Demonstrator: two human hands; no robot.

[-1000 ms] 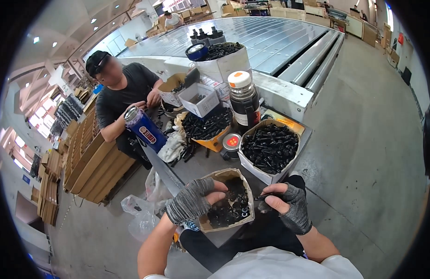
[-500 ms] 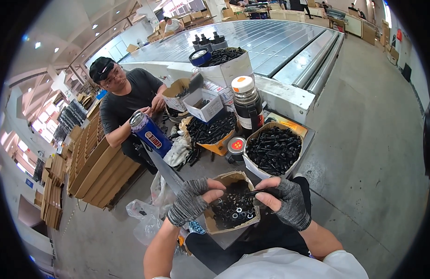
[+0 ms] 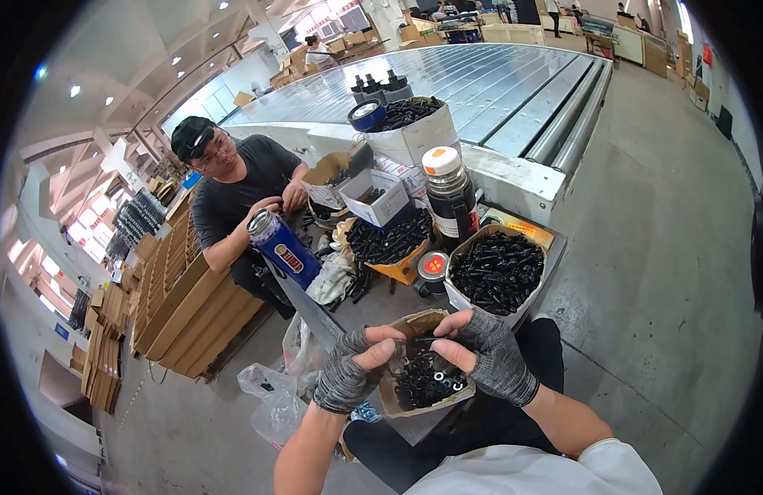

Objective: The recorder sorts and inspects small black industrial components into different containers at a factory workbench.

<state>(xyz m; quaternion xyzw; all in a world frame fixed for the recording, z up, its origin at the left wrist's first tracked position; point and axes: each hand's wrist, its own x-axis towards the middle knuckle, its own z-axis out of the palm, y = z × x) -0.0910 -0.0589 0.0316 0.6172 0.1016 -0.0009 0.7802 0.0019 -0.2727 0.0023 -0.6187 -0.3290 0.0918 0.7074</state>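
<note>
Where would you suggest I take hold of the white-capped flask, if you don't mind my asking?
I'd suggest gripping the flask around its dark upper body, below the metal neck, coming from the right: it stands upright and looks cylindrical, while the white open box crowds its left side.

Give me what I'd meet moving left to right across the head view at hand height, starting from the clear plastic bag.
Clear plastic bag → left hand → open carton of small parts → right hand → black trouser leg → grey floor.
</note>
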